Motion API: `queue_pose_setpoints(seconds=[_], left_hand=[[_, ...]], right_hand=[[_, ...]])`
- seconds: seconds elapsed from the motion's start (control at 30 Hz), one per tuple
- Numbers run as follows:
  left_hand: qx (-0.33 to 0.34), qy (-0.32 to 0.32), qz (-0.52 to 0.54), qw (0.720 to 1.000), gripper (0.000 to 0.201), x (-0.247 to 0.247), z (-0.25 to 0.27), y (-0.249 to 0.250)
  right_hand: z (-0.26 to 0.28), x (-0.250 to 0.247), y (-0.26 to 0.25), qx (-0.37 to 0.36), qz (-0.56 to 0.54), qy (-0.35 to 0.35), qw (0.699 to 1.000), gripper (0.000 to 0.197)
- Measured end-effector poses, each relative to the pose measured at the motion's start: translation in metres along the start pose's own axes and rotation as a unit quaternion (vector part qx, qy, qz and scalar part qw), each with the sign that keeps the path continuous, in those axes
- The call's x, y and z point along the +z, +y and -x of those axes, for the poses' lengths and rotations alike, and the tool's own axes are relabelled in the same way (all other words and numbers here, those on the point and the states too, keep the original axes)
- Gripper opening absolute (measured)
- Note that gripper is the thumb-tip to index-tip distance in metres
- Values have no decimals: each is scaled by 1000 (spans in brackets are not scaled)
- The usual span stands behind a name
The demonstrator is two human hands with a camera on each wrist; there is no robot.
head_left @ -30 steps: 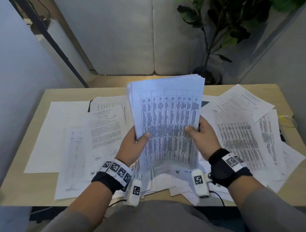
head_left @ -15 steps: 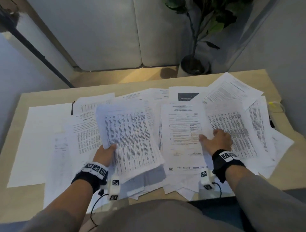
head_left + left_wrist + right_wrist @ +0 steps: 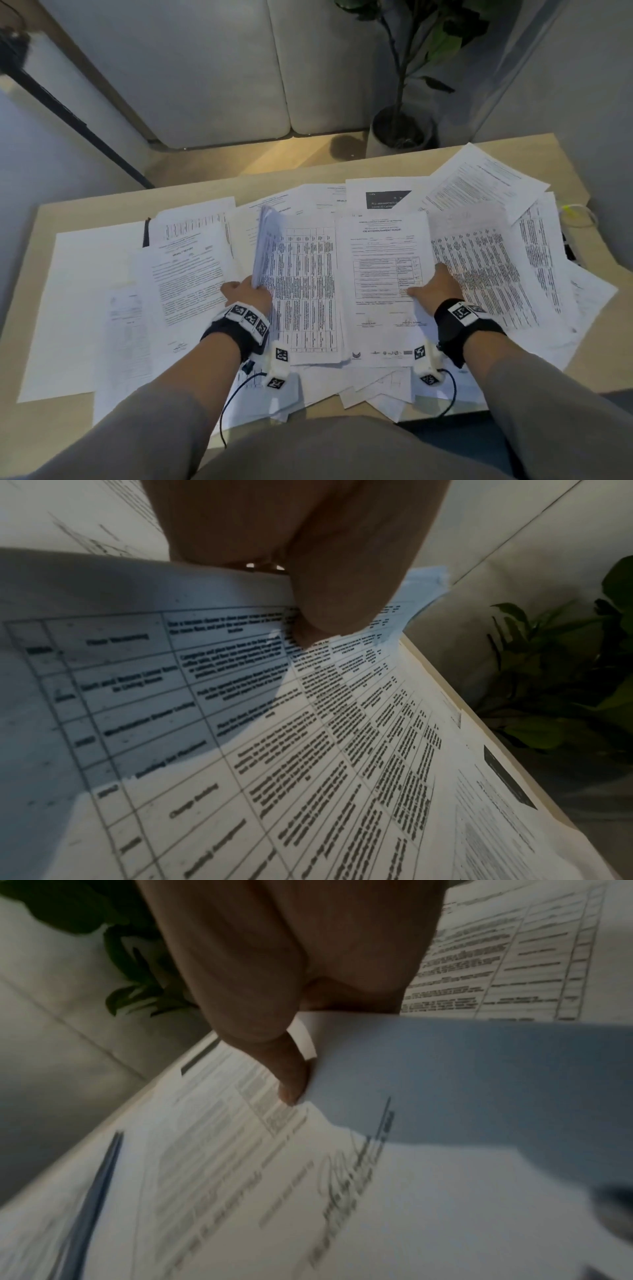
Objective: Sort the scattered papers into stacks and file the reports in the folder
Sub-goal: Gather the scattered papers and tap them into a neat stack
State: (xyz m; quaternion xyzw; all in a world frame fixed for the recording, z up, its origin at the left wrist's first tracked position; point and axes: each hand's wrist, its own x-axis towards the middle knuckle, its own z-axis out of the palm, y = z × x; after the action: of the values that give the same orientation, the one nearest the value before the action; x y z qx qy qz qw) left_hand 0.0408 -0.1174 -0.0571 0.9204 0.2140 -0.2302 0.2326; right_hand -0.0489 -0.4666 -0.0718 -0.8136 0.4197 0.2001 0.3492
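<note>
1. Beyond our wooden desk stand pale sofa cushions and a potted plant; loose sheets cover nearly the whole desktop
2. Our left hand grips a thick sheaf of table-printed pages by its left edge, thumb curled over the top sheet in the left wrist view, the sheaf's left side lifted off the pile while its right side lies flat
3. Our right hand pinches the right edge of the accomplishment report, thumb on top and fingers beneath, just beside the sheaf
4. To do this step well, we judge we should lift the report clear before sliding it, since its lower part overlaps other sheets that may drag along
5. We should keep the left grip firm so the sheaf does not fan out, then square it before laying anything on it
6. The report is a white portrait page with a centred heading, a boxed table in the middle, signatures and a row of logos at the foot
7. We cannot pick out the folder with certainty; a dark edge under the far-left sheets may be it
</note>
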Motion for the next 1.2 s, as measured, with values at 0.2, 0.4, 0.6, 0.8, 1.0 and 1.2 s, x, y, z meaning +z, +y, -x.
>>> queue_pose_setpoints(seconds=[0.2, 0.4, 0.6, 0.8, 1.0, 1.2], left_hand=[[-4, -22, 55, 998, 20, -9, -4, -3], [34, -32, 110, 993, 3, -17, 5, -2], [15, -90, 80, 993, 58, -45, 5, -28], [4, -58, 123, 991, 46, -76, 13, -55], [5, -24, 117, 993, 32, -84, 20, -68], [-14, -57, 94, 994, 30, -71, 27, -86]], right_hand=[[-12, -64, 12, -45, -22, -2, 999, 37], [-59, -132, 57, 21, 108, 78, 991, 53], [-83, -131, 87, 37, 228, 74, 970, 76], [-85, -138, 85, -26, 104, 99, 989, 69], [-81, -165, 96, -43, 118, 129, 984, 55], [-70, -166, 116, -55, 115, 114, 985, 35]])
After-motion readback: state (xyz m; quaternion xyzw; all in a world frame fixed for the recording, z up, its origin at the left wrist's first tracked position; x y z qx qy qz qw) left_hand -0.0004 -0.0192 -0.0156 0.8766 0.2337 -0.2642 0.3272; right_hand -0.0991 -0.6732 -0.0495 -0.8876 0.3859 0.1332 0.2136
